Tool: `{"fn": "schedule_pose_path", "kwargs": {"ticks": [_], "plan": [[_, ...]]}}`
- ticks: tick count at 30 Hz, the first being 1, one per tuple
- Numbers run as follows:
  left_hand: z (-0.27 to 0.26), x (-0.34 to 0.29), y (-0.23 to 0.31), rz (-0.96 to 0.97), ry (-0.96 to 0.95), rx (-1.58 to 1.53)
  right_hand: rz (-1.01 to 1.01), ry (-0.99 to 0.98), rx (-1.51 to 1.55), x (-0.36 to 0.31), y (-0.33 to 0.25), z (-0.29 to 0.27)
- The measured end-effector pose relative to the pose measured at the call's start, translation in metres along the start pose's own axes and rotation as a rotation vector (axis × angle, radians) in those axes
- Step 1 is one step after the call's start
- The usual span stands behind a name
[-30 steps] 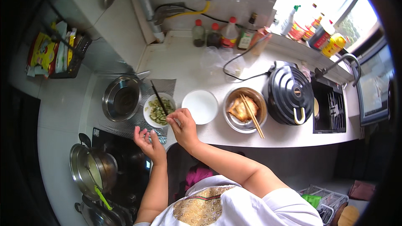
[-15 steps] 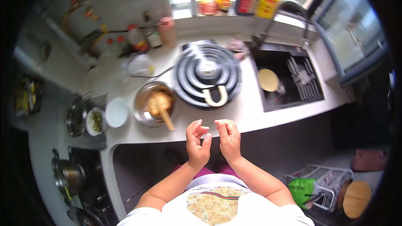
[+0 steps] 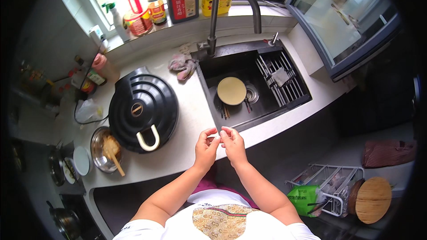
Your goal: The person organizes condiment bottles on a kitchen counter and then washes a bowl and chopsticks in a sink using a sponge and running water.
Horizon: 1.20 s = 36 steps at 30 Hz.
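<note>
My left hand (image 3: 207,150) and my right hand (image 3: 233,145) are raised close together at the counter's front edge, below the sink. Their fingers curl inward, and the thumbs and fingertips almost meet. No object shows in either hand, though the palms are partly hidden. Nearest to them is the dark sink (image 3: 271,116), where a round cream-coloured lid or dish (image 3: 231,91) sits beside the drain. Left of the hands, a round black electric griddle (image 3: 155,98) stands closed, its pale curved handle (image 3: 148,138) toward the front.
A steel bowl (image 3: 96,151) holds yellowish food and a wooden utensil (image 3: 116,164). Beside it stands a white bowl (image 3: 82,161). A tall curved faucet (image 3: 214,18) rises behind the sink; a cloth (image 3: 182,66) lies left of it. Bottles line the sill by an open window (image 3: 347,22).
My view has swung to the right, so the sink is now more central and the griddle farther left. My hands have drawn closer together, with thumbs and fingertips nearly meeting.
</note>
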State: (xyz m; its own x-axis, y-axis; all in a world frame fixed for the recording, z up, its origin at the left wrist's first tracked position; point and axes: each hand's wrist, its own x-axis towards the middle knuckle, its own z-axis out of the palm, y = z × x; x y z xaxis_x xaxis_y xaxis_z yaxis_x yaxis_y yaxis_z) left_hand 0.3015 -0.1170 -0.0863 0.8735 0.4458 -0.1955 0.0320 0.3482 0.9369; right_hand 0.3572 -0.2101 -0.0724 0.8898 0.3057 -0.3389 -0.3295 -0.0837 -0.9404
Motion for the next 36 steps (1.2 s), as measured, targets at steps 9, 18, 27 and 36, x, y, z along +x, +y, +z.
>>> {"fn": "schedule_pose_path", "kwargs": {"ticks": [9,18,27,36], "plan": [[0.062,0.162,-0.079,-0.664,0.298,-0.09,0.267,-0.009,-0.243,0.152,0.023,-0.08],[0.08,0.27,-0.218,-0.918,0.669,-0.286,-0.051,-0.726,-1.469,0.27,0.103,-0.108],[0.093,0.287,-0.229,-0.912,0.848,-0.133,-0.172,-0.978,-1.621,0.313,0.098,-0.134],[0.102,0.283,-0.197,-0.897,0.833,0.084,-0.701,-0.929,-1.859,0.391,0.116,-0.179]]}}
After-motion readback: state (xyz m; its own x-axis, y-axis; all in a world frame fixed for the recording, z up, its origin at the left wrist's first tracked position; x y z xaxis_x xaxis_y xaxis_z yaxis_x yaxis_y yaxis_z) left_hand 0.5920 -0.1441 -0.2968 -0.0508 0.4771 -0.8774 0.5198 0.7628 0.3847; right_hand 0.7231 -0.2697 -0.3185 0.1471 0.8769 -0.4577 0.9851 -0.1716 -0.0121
